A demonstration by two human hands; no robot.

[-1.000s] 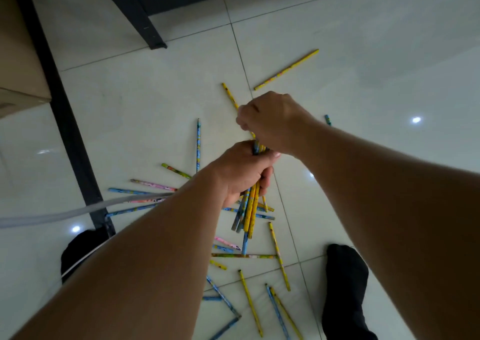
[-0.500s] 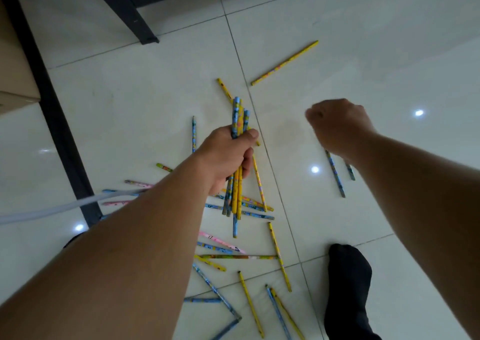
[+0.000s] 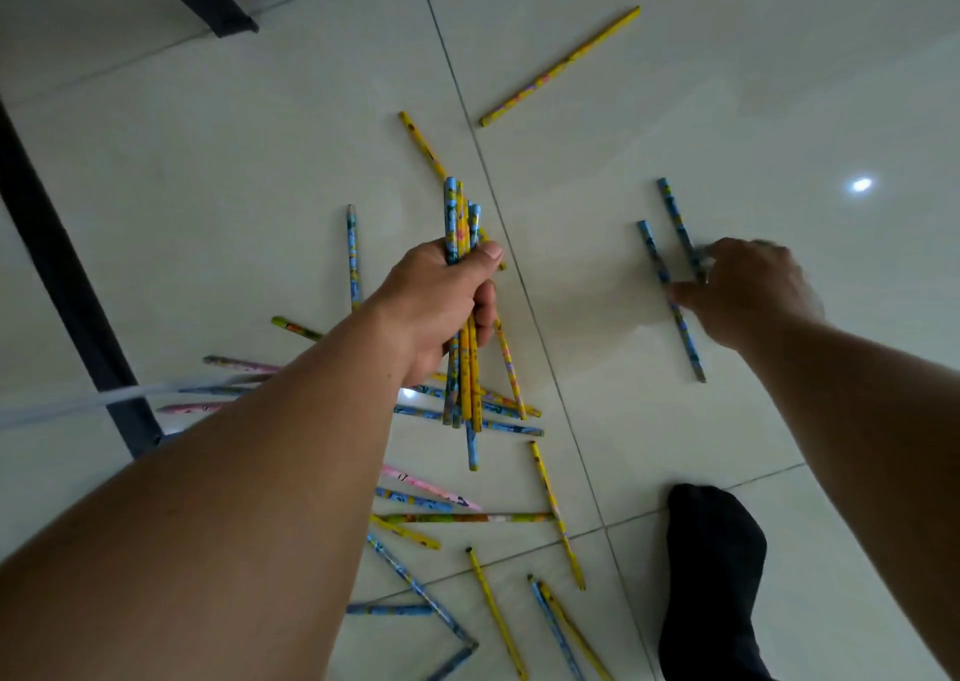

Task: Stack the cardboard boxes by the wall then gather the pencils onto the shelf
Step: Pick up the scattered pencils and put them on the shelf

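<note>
Wrapped tight in the left hand [image 3: 441, 311], a bundle of pencils [image 3: 460, 223] stands roughly upright, thumb pressed across the front and fingers curled round the middle, both ends sticking out. That fist hangs beyond and to the left of the black sock [image 3: 711, 576], above the floor [image 3: 727, 108]. The right hand [image 3: 748, 290] is down at the tiles straight beyond the sock, its thumb touching one blue pencil [image 3: 688, 345] and its fingertips on a second blue pencil [image 3: 675, 217] just beside it. Blur hides whether it is pinching them or only resting on them, so I cannot tell. Many loose pencils [image 3: 496, 614] lie crossed over one another left of the sock, some right by it, and a long yellow pencil [image 3: 561, 64] lies far beyond it, well apart from the rest. A black bar [image 3: 67, 290] runs far left of the sock; no boxes or shelf board show. To my eye the bundle is the weak point: it is thick and uneven, so loosening the fist to take in two more could let a few slide out the bottom. Round pencils on glossy tile may also roll off under a hurried pinch, and a shifted foot could land on those nearest the sock.
</note>
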